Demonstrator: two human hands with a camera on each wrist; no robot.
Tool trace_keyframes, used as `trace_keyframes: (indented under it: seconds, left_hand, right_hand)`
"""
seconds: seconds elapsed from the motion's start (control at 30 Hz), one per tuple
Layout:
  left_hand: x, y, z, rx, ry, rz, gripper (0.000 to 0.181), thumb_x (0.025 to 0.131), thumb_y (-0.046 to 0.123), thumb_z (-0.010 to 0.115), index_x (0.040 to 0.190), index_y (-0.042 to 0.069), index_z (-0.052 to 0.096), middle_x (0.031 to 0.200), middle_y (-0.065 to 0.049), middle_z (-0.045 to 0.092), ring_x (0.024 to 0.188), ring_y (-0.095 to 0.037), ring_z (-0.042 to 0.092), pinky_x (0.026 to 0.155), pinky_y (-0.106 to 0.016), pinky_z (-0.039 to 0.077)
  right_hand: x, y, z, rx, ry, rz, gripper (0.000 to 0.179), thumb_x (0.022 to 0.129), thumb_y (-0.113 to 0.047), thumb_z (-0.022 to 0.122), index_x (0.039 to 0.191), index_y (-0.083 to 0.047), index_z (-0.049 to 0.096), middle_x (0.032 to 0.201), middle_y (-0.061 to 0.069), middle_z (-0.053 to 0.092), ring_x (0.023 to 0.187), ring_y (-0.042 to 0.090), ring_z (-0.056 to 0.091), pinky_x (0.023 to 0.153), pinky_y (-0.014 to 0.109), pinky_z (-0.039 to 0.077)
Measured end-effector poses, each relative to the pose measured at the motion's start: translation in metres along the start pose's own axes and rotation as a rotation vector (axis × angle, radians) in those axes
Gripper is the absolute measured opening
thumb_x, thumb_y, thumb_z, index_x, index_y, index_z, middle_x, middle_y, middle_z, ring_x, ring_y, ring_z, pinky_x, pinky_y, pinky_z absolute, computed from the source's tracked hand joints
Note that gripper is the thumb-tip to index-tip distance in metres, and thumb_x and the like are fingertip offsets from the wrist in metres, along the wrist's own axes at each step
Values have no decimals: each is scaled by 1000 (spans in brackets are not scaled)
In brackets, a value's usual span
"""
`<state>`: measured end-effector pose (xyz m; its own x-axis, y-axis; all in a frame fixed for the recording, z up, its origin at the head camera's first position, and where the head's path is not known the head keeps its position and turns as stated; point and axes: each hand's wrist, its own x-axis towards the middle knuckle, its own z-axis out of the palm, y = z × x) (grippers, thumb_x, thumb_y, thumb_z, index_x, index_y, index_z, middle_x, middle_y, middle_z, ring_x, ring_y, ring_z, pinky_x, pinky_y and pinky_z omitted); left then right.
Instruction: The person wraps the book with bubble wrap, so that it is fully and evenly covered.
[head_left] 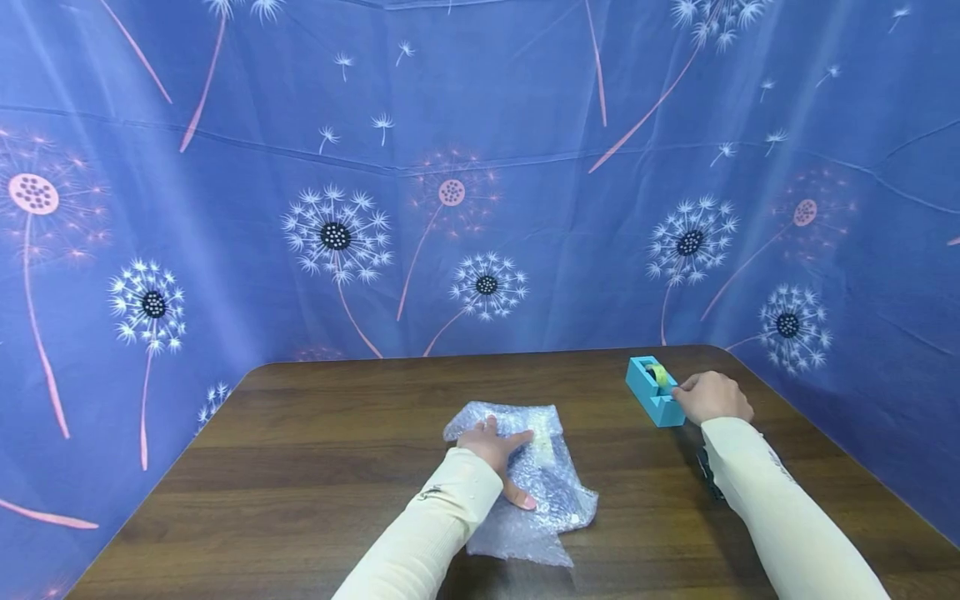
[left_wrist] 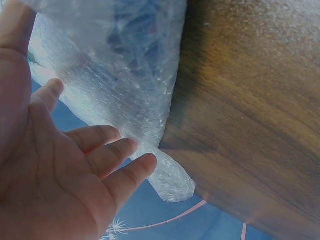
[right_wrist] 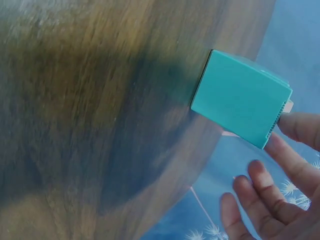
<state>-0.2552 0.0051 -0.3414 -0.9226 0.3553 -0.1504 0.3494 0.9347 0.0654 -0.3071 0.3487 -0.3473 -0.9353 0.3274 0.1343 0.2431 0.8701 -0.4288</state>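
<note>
A crumpled, clear bubble-wrap bundle [head_left: 558, 492] lies on the wooden table, with a pale strip on its upper part. My left hand [head_left: 491, 454] rests on it with fingers spread; in the left wrist view the palm and straight fingers [left_wrist: 132, 175] lie along its side. Whatever the wrap encloses shows only as a bluish blur. At the right stands a turquoise tape dispenser [head_left: 651, 392] holding a yellowish tape roll [head_left: 658, 374]. My right hand [head_left: 712, 397] is at its front, thumb and forefinger pinching the tape end [right_wrist: 288, 106] by the toothed edge, other fingers loosely bent.
Partly hidden beneath my right forearm, a dark object [head_left: 708, 475] lies on the table [head_left: 322, 467]. A blue curtain with a dandelion print [head_left: 555, 208] hangs behind the table's far edge and along its sides.
</note>
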Motion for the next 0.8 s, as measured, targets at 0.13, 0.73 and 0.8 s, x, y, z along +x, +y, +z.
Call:
trace_keyframes:
  seconds: [0.13,0.73,0.8]
  left_hand:
    - [0,0,0,-1,-5,-3,97,68,57,90,152,38,46,159,-20,38,146,-36,36,106,-48,46]
    - [2,2,2,-18,-10,-4,96,68,56,90,151,38,47,159,-19,38,147,-36,36,107,-50,45]
    - [2,2,1,-21,-12,-5,96,68,56,90,151,38,47,159,-19,38,147,-36,36,107,-50,44]
  right_hand:
    - [1,-2,3,45,42,11,32,97,-20,63,111,8,70,108,31,67,92,49,63,67,54,49]
    - [12,-11,6,-172,-60,-25,35,102,-12,51,114,20,60,105,34,47,102,51,51,72,60,53]
    - [13,-11,5,-194,-66,-50,31,99,-8,50,113,18,61,107,36,48,105,52,49,75,62,51]
